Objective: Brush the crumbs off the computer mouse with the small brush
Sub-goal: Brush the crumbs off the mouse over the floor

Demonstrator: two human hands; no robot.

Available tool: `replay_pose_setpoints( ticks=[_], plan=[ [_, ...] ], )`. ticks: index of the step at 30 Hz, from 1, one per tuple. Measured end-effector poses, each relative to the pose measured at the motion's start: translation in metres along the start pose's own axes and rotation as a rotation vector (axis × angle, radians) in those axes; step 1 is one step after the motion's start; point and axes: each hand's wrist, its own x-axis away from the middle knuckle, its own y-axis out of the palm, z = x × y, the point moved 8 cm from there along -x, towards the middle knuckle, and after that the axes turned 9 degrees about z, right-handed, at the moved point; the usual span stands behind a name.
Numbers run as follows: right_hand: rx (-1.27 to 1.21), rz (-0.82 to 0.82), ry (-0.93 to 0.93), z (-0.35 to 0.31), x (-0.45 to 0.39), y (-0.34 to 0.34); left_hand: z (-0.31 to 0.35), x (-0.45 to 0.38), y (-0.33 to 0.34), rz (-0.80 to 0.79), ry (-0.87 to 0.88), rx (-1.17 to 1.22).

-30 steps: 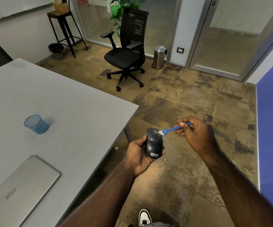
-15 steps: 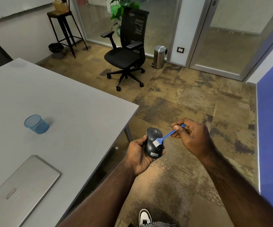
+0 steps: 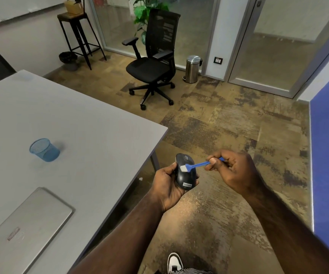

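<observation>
Black computer mouse (image 3: 185,173) sits cradled in the left hand (image 3: 168,184), while the right hand (image 3: 232,169) pinches a small blue brush (image 3: 197,165), its white bristles touching the mouse's top.

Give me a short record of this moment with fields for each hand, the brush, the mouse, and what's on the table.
left hand: cradles the mouse from beneath, held out past the table edge
right hand: pinches the brush handle
brush: blue, white bristles resting on top of the mouse
mouse: black, white label at its near end
table: grey; blue mesh cup and closed silver laptop on it
</observation>
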Motion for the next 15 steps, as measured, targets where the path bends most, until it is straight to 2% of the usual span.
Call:
replay_pose_setpoints(
  ticks=[2,5,10,11,15],
  plan=[
    [-0.011,-0.098,-0.013,-0.008,0.002,0.006,0.000,0.000,0.002,-0.021,-0.002,0.021],
    [0.037,-0.149,-0.026,-0.011,0.003,0.008,0.001,-0.001,0.003,-0.044,0.013,0.036],
    [0.209,0.010,-0.036,-0.015,-0.009,-0.006,0.000,-0.003,0.003,-0.058,0.017,0.014],
    [0.203,-0.003,-0.043,-0.017,-0.011,-0.006,-0.001,-0.003,0.004,-0.060,0.017,0.014],
    [0.182,-0.242,-0.097,-0.026,-0.007,0.008,0.001,0.002,0.005,-0.061,0.023,0.013]
  ],
)
